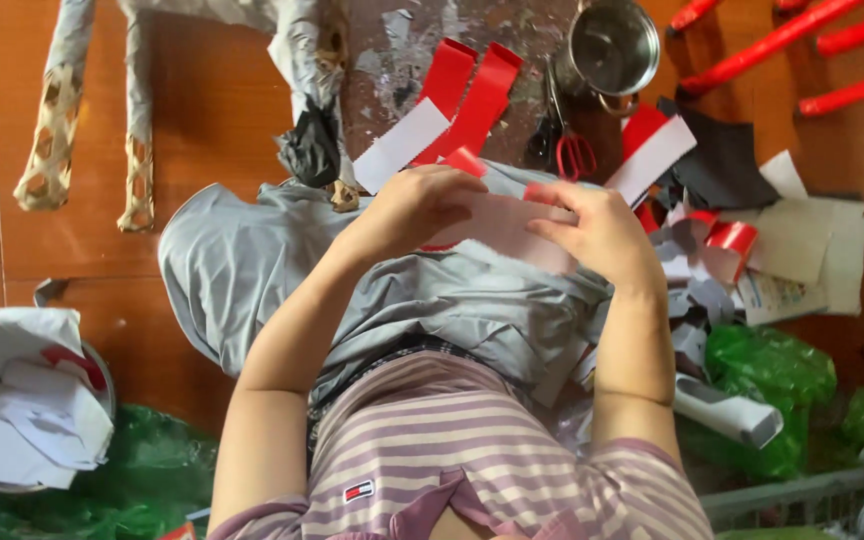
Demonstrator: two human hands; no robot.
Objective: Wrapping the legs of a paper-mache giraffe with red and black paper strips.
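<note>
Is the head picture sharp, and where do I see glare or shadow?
Head view: mostly sharp, slightly soft at the left hand and right hand holding the paper strip; glare on the steel pot and glossy red tape; even daylight, soft shadows beside the grey cloth.

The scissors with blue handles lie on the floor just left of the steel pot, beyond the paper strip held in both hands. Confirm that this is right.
Not quite: the scissors have red handles, not blue, as the head view shows. The rest holds: they lie on the floor just left of the steel pot, beyond the paper strip held between the left hand and the right hand.
</note>
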